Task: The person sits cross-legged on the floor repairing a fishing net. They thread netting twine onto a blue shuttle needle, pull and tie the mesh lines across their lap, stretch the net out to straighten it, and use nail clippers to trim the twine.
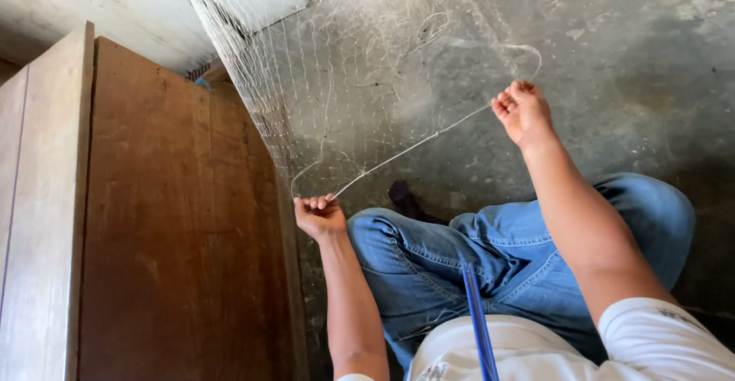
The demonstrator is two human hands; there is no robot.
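Nearest the lens, a blue strap (479,327) is lying across the person's white shirt (528,346), with blue jeans (459,255) just beyond it over the bent knees.

Left of the knees, the left hand (321,215) is curling into a fist, its fingers (316,203) pressing together around a white cord (413,145). That cord is running taut from these fingers up and across to the right hand (524,111). The right hand is reaching well ahead, its fingers (506,104) bunching together on the cord; whether they are pinching it or merely hooking it cannot be told from this angle. Past the right fingertips the cord is looping upward and back in a loose arc.

A fine, pale fishing net (321,82) is hanging above and between both sets of fingers, its lower edge meeting the cord by the left fist. Behind the net a grey concrete floor (635,59) is showing. A brown wooden panel (168,220) is standing just left of the left fist. A small dark object (402,196) is lying between the left fingers and the near knee.
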